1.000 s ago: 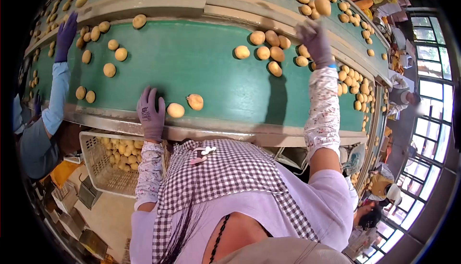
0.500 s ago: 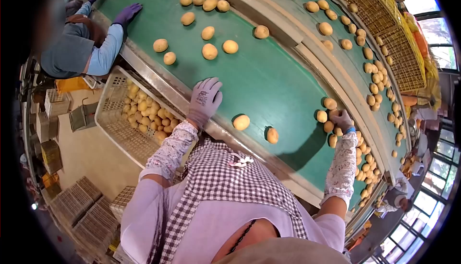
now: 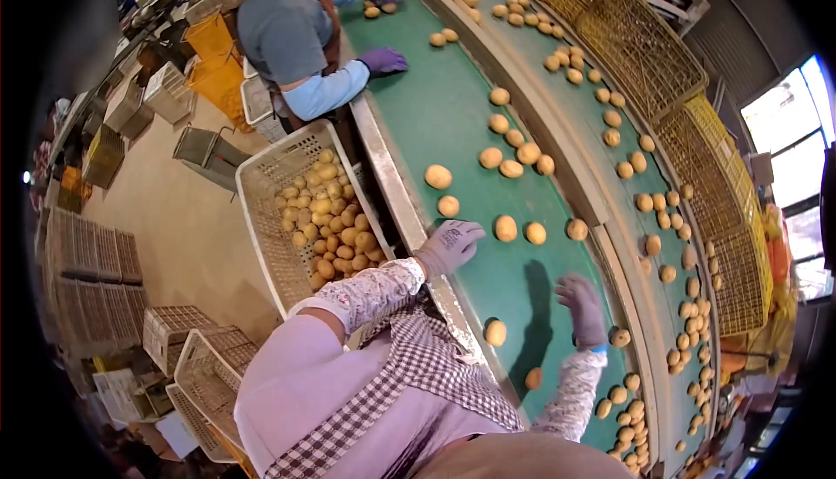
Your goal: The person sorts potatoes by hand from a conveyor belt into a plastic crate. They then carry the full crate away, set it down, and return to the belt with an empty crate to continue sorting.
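My left hand [image 3: 450, 245], in a grey glove, rests flat on the near edge of the green conveyor belt [image 3: 453, 113], fingers spread, holding nothing. A potato [image 3: 505, 228] lies just right of its fingertips. My right hand [image 3: 583, 309], also gloved, hovers over the belt with fingers loosely apart and empty. Potatoes lie near it: one [image 3: 620, 337] at its right, one [image 3: 495, 333] near the belt's front edge, one [image 3: 533, 378] by my forearm. Several more potatoes are scattered along the belt.
A white crate [image 3: 261, 218] of potatoes stands below the belt to my left. A co-worker in a grey shirt [image 3: 283, 30] leans on the belt with purple-gloved hands [image 3: 383, 62]. Yellow crates [image 3: 644, 52] line the far side. Empty crates [image 3: 196, 361] stand stacked on the floor.
My view has swung left along the belt. My right hand has lifted off the potato cluster and now hovers empty. My left hand stays on the belt edge.
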